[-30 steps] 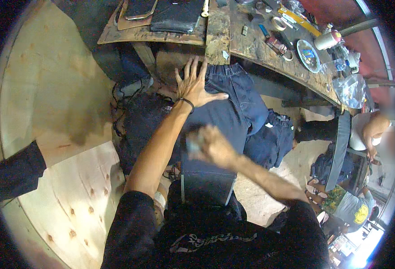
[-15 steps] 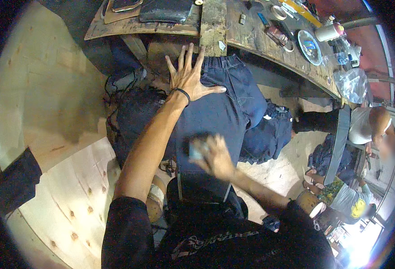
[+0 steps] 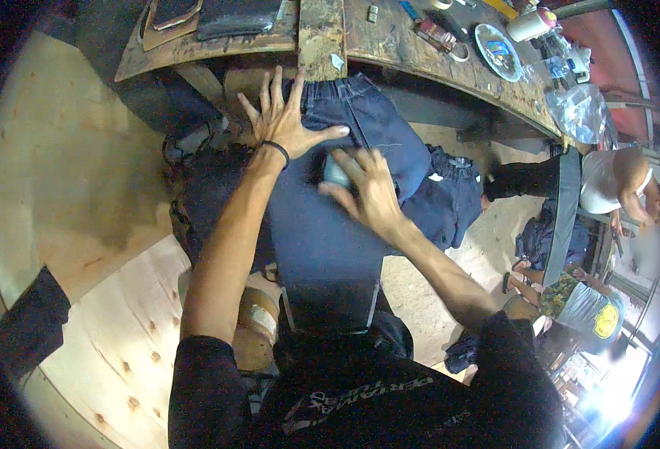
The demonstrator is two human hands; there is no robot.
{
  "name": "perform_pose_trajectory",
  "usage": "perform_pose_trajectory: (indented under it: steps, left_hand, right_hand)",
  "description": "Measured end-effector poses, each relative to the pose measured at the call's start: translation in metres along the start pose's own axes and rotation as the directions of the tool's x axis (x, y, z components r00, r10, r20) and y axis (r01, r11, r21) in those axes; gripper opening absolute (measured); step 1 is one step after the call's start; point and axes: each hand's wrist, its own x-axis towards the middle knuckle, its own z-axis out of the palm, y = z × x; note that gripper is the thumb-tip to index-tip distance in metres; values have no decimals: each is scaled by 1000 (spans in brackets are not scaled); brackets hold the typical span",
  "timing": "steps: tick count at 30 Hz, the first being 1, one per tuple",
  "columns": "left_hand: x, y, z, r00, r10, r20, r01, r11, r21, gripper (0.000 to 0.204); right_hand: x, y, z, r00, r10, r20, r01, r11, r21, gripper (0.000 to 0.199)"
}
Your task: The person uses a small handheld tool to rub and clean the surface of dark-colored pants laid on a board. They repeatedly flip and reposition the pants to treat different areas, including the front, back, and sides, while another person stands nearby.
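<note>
A pair of dark blue trousers with an elastic waistband lies stretched flat before me, its waist end by the wooden table. Pressing on the cloth near the waistband is my left hand, open, fingers spread, with a dark band at the wrist. Just below and to the right of it, my right hand is closed around a small grey-green block and holds it against the fabric. The fingers and block are blurred, so the block's exact kind cannot be made out.
The wooden table holds a plate, a thread cone and tape rolls. More dark garments are piled at both sides. Plywood sheets cover the left. Two people sit at the right, one in a white top.
My right hand has slid the block up the trousers, from the middle toward the waistband. My left hand stays spread on the cloth. The whole view has shifted slightly.
</note>
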Motion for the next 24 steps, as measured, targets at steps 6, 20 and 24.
perform_pose_trajectory:
  steps: [6,20,24]
  left_hand:
    - [0,1,-2,998,-22,50,20,999,50,145]
    - [3,-3,-5,989,144,-42,-145,989,-7,139]
    - [4,-5,0,992,126,-8,-126,992,-23,141]
  right_hand:
    - [-23,-40,-25,989,-141,-34,138,986,-94,60]
    - [-21,-30,12,983,-160,-91,150,983,-110,48]
    - [62,-35,-36,952,-1,306,105,940,-324,56]
